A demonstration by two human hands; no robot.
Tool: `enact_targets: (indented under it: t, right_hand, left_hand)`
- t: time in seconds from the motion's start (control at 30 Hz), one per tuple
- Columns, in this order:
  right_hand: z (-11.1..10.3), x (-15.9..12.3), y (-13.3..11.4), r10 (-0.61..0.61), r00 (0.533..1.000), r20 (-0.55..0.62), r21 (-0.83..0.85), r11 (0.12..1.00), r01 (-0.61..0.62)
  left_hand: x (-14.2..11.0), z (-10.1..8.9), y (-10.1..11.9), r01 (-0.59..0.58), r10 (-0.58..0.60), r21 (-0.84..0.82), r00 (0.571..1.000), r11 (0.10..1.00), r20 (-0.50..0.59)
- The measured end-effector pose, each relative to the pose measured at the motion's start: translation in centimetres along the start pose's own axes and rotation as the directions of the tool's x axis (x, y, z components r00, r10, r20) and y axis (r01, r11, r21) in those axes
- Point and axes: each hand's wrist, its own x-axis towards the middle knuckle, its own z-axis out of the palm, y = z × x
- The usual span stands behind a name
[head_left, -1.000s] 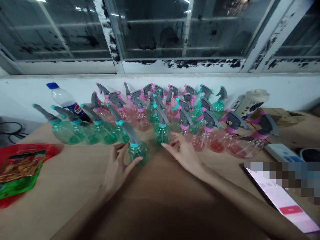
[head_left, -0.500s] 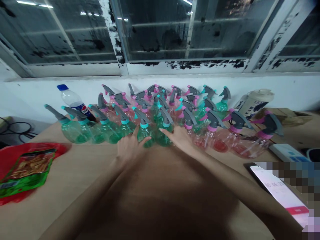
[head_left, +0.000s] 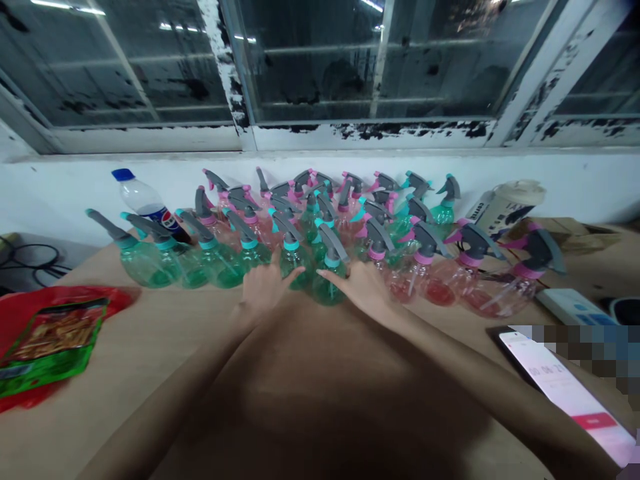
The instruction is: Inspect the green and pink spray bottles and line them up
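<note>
In the middle of the front row, my left hand (head_left: 263, 288) lies against a green spray bottle (head_left: 296, 268) with a teal collar and grey trigger head. Its thumb crosses the bottle's front and its index finger runs up the left side. Beside it, my right hand (head_left: 369, 285) holds another green spray bottle (head_left: 327, 285) from the right, thumb across the front; its other fingers are partly hidden. This second bottle stands slightly nearer me. Green spray bottles (head_left: 225, 267) line up to the left, pink spray bottles (head_left: 440, 280) to the right.
More spray bottles (head_left: 345, 197) stand behind, near the wall. A Pepsi bottle (head_left: 150, 203) is at back left, a red bag with a snack packet (head_left: 60, 340) at left. On the right are a paper cup (head_left: 517, 203), a white box (head_left: 575, 307) and a phone (head_left: 550, 380).
The bottle at my right hand has come slightly toward me. The one at my left hand has shifted a little back and right. Both hands have moved slightly with them.
</note>
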Motion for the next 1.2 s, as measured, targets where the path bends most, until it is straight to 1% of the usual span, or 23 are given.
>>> enact_targets:
  t: [0.17, 0.33, 0.4, 0.43, 0.47, 0.53, 0.6, 0.63, 0.7, 0.8, 0.87, 0.93, 1.0, 1.07, 1.2]
  right_hand:
    - [-1.0, -3.3, 0.8, -0.051, 0.999, 0.004, -0.052, 0.997, 0.051]
    - [-2.2, -7.4, 2.2, -0.052, 0.999, 0.003, -0.085, 0.995, 0.052]
    - [-2.6, -8.7, 2.9, -0.042, 0.999, 0.005, -0.086, 0.995, 0.042]
    - [-2.8, -9.3, 3.2, -0.035, 0.999, -0.003, -0.082, 0.996, 0.035]
    - [-3.1, -9.7, 3.5, -0.031, 0.999, -0.021, -0.074, 0.997, 0.03]
    - [-3.6, -10.5, 4.0, -0.038, 0.997, -0.063, -0.046, 0.998, 0.036]
    - [-4.1, -11.1, 4.5, -0.066, 0.994, -0.085, -0.02, 0.998, 0.065]
    - [-4.4, -11.4, 4.6, -0.08, 0.993, -0.085, -0.013, 0.997, 0.079]
    - [-4.8, -11.8, 4.9, -0.097, 0.992, -0.078, -0.003, 0.995, 0.097]
    - [-5.4, -12.2, 5.3, -0.111, 0.989, -0.095, 0.04, 0.993, 0.115]
    - [-5.7, -12.3, 5.5, -0.116, 0.99, -0.085, 0.099, 0.987, 0.124]
    - [-5.9, -12.2, 5.7, -0.115, 0.993, -0.039, 0.173, 0.978, 0.12]
    - [-6.0, -12.0, 5.9, -0.115, 0.993, 0.027, 0.266, 0.958, 0.104]
    - [-6.0, -11.8, 6.0, -0.122, 0.99, 0.065, 0.361, 0.928, 0.091]
    - [-6.3, -11.5, 5.9, -0.11, 0.994, 0.012, 0.519, 0.85, 0.088]
  left_hand:
    - [-1.0, 0.3, 0.1, 0.002, -0.002, -0.015, 1.0, 1.0, -0.025]
    - [-3.0, -0.8, 0.5, 0.025, -0.028, -0.049, 0.998, 0.998, -0.053]
    - [-4.3, -1.3, 0.8, -0.014, 0.01, -0.092, 0.999, 0.996, -0.041]
    - [-5.1, -1.4, 1.1, -0.052, 0.049, -0.121, 0.998, 0.991, -0.03]
    - [-6.0, -1.5, 1.4, -0.115, 0.115, -0.169, 0.993, 0.979, -0.014]
    - [-7.8, -1.1, 2.3, -0.251, 0.262, -0.277, 0.965, 0.927, 0.003]
    - [-9.4, -0.2, 3.4, -0.426, 0.459, -0.445, 0.888, 0.788, -0.036]
    - [-10.1, 0.3, 4.1, -0.466, 0.505, -0.477, 0.862, 0.745, -0.054]
    - [-11.0, 1.4, 5.4, -0.51, 0.56, -0.52, 0.825, 0.685, -0.072]
    - [-11.6, 2.7, 6.9, -0.525, 0.604, -0.588, 0.794, 0.615, -0.077]
    - [-11.7, 3.2, 7.5, -0.513, 0.604, -0.62, 0.793, 0.594, -0.077]
    - [-11.9, 3.6, 7.8, -0.499, 0.599, -0.639, 0.797, 0.585, -0.074]
    - [-12.0, 3.8, 8.0, -0.493, 0.603, -0.656, 0.794, 0.572, -0.07]
    - [-12.1, 3.8, 8.4, -0.497, 0.617, -0.668, 0.784, 0.555, -0.07]
    - [-12.4, 3.4, 9.4, -0.523, 0.647, -0.68, 0.757, 0.514, -0.094]
